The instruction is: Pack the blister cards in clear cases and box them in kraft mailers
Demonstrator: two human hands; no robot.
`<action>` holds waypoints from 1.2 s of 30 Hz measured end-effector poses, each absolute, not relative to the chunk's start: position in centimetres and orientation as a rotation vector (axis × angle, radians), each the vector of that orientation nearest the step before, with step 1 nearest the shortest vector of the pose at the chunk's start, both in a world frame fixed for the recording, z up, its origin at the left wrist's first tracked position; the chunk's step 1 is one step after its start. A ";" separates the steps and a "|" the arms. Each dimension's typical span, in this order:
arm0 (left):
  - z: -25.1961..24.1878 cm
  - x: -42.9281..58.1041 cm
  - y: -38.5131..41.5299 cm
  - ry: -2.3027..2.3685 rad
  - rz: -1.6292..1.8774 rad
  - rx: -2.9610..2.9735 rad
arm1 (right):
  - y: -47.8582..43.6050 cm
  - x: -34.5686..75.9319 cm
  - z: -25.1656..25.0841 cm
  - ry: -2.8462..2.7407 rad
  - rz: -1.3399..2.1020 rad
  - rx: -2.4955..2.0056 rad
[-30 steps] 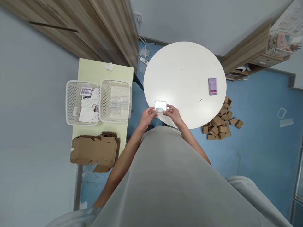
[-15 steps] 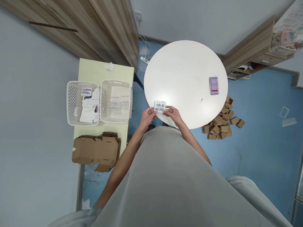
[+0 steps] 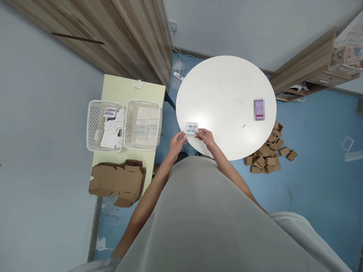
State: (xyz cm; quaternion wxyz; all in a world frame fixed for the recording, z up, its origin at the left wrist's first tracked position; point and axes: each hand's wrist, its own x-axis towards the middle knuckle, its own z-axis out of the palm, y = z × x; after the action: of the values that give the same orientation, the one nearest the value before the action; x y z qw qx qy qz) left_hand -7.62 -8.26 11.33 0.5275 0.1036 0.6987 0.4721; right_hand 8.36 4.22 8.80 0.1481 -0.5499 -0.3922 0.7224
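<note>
A small clear plastic case with teal and dark bits inside lies at the near edge of the round white table. My right hand pinches its right side with thumb and fingers. My left hand hovers just left of and below the case, off the table edge, fingers loosely curled, holding nothing that I can see.
A small purple card lies at the table's right. Left stands a pale yellow table with two white baskets of packets and clear cases, and flat cardboard. Small brown boxes are piled on the blue floor.
The case was held up in both hands; now it rests on the table edge. My left hand has come off it and drawn back slightly. The view shifted a little.
</note>
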 end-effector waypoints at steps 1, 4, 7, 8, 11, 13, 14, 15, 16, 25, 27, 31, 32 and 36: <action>11.4 -7.5 -8.4 1.675 1.131 0.242 | 4.7 7.9 8.4 -1.127 2.079 -1.586; 11.3 -6.9 -9.2 1.693 1.135 0.218 | 6.4 6.2 7.1 -1.134 2.072 -1.618; 11.0 -6.0 -10.2 1.706 1.124 0.198 | 8.0 4.2 5.4 -1.126 2.027 -1.694; 10.8 -5.7 -10.6 1.709 1.121 0.189 | 8.4 3.5 4.8 -1.119 2.004 -1.728; 10.3 -4.7 -11.5 1.707 1.117 0.179 | 9.4 2.0 3.2 -1.111 1.951 -1.804; 10.0 -4.1 -11.9 1.710 1.127 0.181 | 9.7 1.5 2.4 -1.122 1.939 -1.821; 9.9 -3.8 -12.0 1.717 1.135 0.182 | 9.9 1.4 2.1 -1.130 1.936 -1.826; 9.9 -3.6 -12.2 1.726 1.144 0.180 | 10.0 1.3 1.8 -1.137 1.930 -1.836; 9.8 -3.4 -12.3 1.735 1.155 0.178 | 10.0 1.4 1.6 -1.143 1.925 -1.846; 10.6 -3.0 -12.4 1.764 1.220 0.089 | 9.5 3.5 1.7 -1.146 1.934 -1.863; 10.9 -3.0 -12.4 1.769 1.220 0.074 | 9.1 4.1 2.3 -1.134 1.944 -1.844; 11.4 -2.8 -12.5 1.769 1.223 0.047 | 7.7 5.1 3.9 -1.126 2.009 -1.778; 11.5 -2.7 -12.6 1.769 1.227 0.044 | 7.3 5.2 4.3 -1.128 2.040 -1.748; 11.9 -1.8 -13.9 1.787 1.263 0.000 | 4.9 5.8 5.6 -1.188 2.176 -1.639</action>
State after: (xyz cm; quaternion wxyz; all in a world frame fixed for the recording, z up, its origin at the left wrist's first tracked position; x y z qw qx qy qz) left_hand -1.81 -13.91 11.85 0.4589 0.0000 0.7255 0.5129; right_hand 5.76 4.87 5.60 0.0847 -0.5495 -0.3983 0.7296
